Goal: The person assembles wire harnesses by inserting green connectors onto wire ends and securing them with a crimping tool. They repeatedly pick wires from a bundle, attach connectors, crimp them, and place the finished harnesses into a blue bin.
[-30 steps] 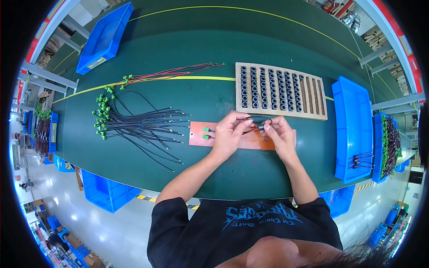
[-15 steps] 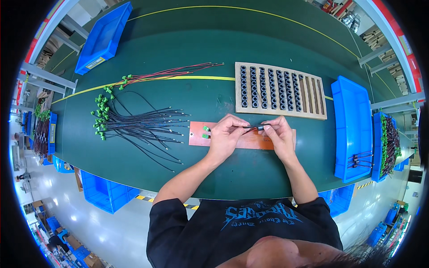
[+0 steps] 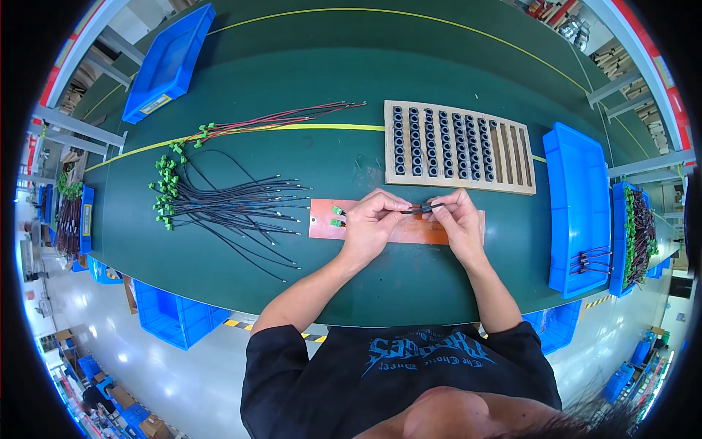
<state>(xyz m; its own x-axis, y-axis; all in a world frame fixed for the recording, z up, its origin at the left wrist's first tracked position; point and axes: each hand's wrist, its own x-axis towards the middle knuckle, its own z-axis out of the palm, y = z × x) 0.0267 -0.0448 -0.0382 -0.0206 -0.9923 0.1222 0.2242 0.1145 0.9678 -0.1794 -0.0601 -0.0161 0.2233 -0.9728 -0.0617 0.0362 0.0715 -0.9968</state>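
Over a copper-coloured strip [image 3: 409, 233], my left hand [image 3: 368, 223] and my right hand [image 3: 461, 219] face each other, fingertips pinched and a small gap apart. Thin wires [image 3: 418, 210] run between them, gripped by both hands. A dark sleeve-like piece sits on the wires at my right fingertips, mostly hidden by them. Two green connectors [image 3: 337, 216] show on the strip's left end, just left of my left hand. Beyond my hands lies a slotted wooden rack [image 3: 459, 184] with rows of black ring-shaped cores [image 3: 445, 146]; its right-hand slots hold none.
Left of the strip spreads a bundle of black wires [image 3: 234, 197] with green connectors [image 3: 165, 186]; red wires [image 3: 285, 117] lie behind it. A blue bin [image 3: 578, 168] on the right holds a few wired pieces [image 3: 591, 261]. Another blue tray [image 3: 170, 62] stands far left.
The dark piece at my right fingertips is now more covered, and the red wire seen between my hands no longer shows. Both hands stay nearly in place, with small finger movements.
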